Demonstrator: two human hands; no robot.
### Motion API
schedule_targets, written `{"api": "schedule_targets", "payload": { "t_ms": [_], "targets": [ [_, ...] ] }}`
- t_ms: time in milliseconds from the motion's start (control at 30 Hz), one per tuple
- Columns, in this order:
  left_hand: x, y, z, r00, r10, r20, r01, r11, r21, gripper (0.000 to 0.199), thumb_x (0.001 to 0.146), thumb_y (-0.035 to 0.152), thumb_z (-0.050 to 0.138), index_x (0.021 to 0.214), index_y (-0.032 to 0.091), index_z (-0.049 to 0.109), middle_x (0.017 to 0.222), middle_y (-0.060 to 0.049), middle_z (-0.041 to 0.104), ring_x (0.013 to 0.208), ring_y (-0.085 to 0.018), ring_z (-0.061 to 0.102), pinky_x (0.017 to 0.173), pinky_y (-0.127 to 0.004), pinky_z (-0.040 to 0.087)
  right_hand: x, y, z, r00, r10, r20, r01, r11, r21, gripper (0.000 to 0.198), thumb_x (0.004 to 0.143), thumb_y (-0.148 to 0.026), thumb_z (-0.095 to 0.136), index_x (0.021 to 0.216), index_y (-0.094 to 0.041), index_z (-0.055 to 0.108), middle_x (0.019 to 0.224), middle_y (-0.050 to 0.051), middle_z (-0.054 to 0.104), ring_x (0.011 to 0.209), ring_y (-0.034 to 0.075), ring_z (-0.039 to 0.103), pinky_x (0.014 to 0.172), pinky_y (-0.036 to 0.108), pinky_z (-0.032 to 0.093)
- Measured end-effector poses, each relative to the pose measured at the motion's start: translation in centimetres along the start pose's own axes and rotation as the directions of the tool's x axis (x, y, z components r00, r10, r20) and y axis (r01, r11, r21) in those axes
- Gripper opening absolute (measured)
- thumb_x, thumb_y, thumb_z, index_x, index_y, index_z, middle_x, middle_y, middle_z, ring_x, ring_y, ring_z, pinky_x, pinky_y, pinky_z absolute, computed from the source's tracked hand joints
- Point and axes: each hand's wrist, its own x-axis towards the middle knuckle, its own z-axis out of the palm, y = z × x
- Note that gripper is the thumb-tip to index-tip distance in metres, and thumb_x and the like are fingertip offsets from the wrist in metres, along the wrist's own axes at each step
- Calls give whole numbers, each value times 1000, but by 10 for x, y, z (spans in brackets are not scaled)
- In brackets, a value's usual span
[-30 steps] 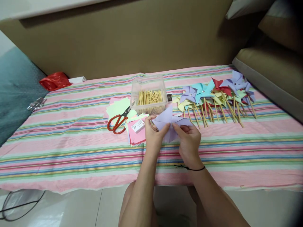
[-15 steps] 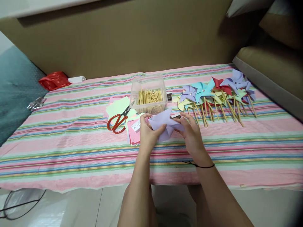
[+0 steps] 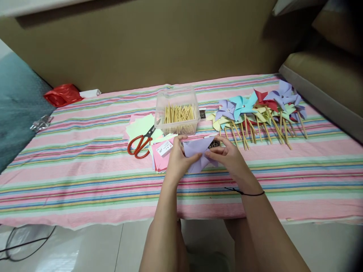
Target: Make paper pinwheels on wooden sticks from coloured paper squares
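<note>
A purple paper pinwheel [image 3: 195, 150] is held between both hands, above the striped cloth. My left hand [image 3: 180, 156] grips its left side, with the thumb lying over the paper near the centre. On the other side, my right hand [image 3: 227, 153] pinches a folded blade between thumb and fingers. Behind the right fingers lies a container of small dark pieces [image 3: 214, 144], partly hidden. Just left of my left hand are coloured paper sheets [image 3: 160, 160] with a white printed card [image 3: 165, 148] on top.
A clear plastic box [image 3: 177, 96] of wooden sticks [image 3: 179, 114] stands behind the hands. Red-handled scissors [image 3: 141, 142] lie on paper to the left. Finished pinwheels [image 3: 244, 105] on sticks are piled at right. A red plastic bag [image 3: 64, 95] sits far left.
My right hand has moved in toward the middle of the paper and now pinches a blade folded inward. The left hand keeps its hold, and the view has shifted slightly.
</note>
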Motion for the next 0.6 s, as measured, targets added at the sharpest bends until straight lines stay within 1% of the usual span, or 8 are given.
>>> {"api": "schedule_targets", "payload": {
  "t_ms": [133,267,333,367,433,500,600],
  "targets": [
    [0,-1,-1,1000,4,-2,-4,1000,12,66,55,22,83,111,25,48,66,6,56,58,-16,59,52,-24,44,0,2,-1,999,-28,31,28,1000,-5,55,60,-29,83,107,-23,56,69,-2,72,59,16,66,54,27,50],
    [0,-1,0,999,31,41,-34,997,70,65,61,23,80,115,25,44,61,8,54,52,-15,56,47,-22,39,-1,0,-1,996,-12,89,15,999,-32,53,60,-27,82,107,-23,57,59,-6,66,47,11,56,43,21,40],
    [0,0,1,998,25,60,-29,998,62,65,62,23,79,115,24,42,60,8,55,50,-14,55,46,-21,38,-1,0,-1,994,-10,111,15,999,-45,52,61,-27,82,106,-23,57,55,-8,63,43,10,52,40,20,36],
    [0,1,1,998,9,66,-12,999,40,66,62,24,80,116,24,41,61,7,58,50,-14,56,47,-21,39,-1,0,0,994,-13,108,18,999,-46,51,61,-27,81,105,-22,56,55,-8,63,43,11,52,40,20,36],
    [0,3,3,996,-44,73,47,998,-40,68,62,28,80,116,24,39,65,5,64,52,-15,60,49,-22,43,0,1,0,998,-24,58,25,999,-24,52,60,-28,82,104,-22,55,60,-5,68,47,13,57,43,22,40],
    [-1,6,5,993,-101,64,109,985,-137,66,64,35,80,114,24,39,69,3,67,54,-15,62,52,-24,46,1,2,1,999,-34,-26,35,999,16,56,57,-30,85,103,-22,54,67,-1,73,55,16,64,49,24,46],
    [-1,9,7,989,-142,41,148,967,-208,65,62,37,81,111,23,40,69,2,68,55,-14,63,53,-23,47,2,1,2,994,-49,-98,56,996,72,63,55,-31,86,107,-21,53,73,1,75,62,18,68,53,26,50]
  ]
}}
